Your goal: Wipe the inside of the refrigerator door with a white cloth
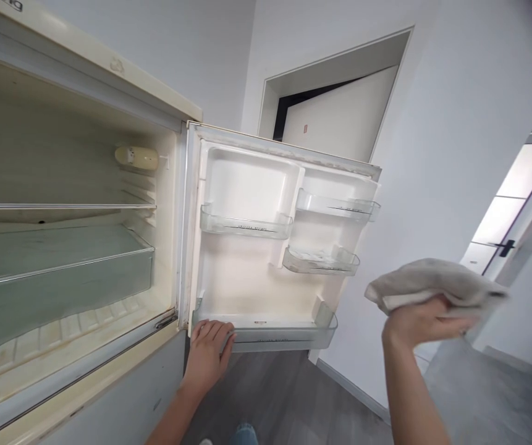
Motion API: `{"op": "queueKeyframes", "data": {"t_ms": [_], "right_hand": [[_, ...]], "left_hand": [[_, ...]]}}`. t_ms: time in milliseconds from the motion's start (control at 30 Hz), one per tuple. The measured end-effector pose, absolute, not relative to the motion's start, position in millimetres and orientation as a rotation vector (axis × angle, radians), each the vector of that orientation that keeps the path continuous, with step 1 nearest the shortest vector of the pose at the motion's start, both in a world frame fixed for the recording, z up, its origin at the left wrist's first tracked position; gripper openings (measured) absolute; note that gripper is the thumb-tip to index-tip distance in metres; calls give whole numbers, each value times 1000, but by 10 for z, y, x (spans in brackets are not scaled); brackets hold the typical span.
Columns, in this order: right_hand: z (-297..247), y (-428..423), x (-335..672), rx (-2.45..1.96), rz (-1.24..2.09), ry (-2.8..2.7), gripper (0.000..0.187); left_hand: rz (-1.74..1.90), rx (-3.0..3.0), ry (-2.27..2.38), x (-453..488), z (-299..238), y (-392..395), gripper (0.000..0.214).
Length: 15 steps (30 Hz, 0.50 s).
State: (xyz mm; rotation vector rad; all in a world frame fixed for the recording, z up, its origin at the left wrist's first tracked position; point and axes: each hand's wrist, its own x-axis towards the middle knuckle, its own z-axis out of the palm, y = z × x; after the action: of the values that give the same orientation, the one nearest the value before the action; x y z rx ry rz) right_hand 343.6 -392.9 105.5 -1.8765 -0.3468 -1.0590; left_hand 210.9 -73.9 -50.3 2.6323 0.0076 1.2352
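Note:
My left hand (211,346) rests at the left end of the bottom door shelf (284,337), its fingers curled over the clear rim and its thumb outside. Raised to the right of the fridge door (238,278), my right hand (426,322) grips a folded greyish-white cloth (432,281). Motion blurs the cloth and that hand a little. The door stands wide, showing two upper clear shelves on its right, one of them a small shelf (324,262) with something pale in it, and another shelf (247,225) on its left.
At left is the open fridge compartment (166,204) with glass shelves, a greenish drawer (84,284) and a cream lamp cover (136,158). Brown stains mark its lower edge. Behind the door are a white wall (442,154) and a doorway with a white door (340,117).

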Motion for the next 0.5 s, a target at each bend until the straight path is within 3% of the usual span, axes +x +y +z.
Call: {"op": "queueKeyframes", "data": {"t_ms": [133,300,500], "right_hand": [[898,-3508,3547,-1883,-1053,-395,53],[570,-2934,3574,-1581,-1276,-128,47],[371,-2340,3340,-1547,-1185,-446,33]], "left_hand": [[1162,2623,11,2078,-478,-750,14],[1082,2609,-19,2042,-474,-743,18],[1100,2628,-38,2025,-478,-738,22]]}}
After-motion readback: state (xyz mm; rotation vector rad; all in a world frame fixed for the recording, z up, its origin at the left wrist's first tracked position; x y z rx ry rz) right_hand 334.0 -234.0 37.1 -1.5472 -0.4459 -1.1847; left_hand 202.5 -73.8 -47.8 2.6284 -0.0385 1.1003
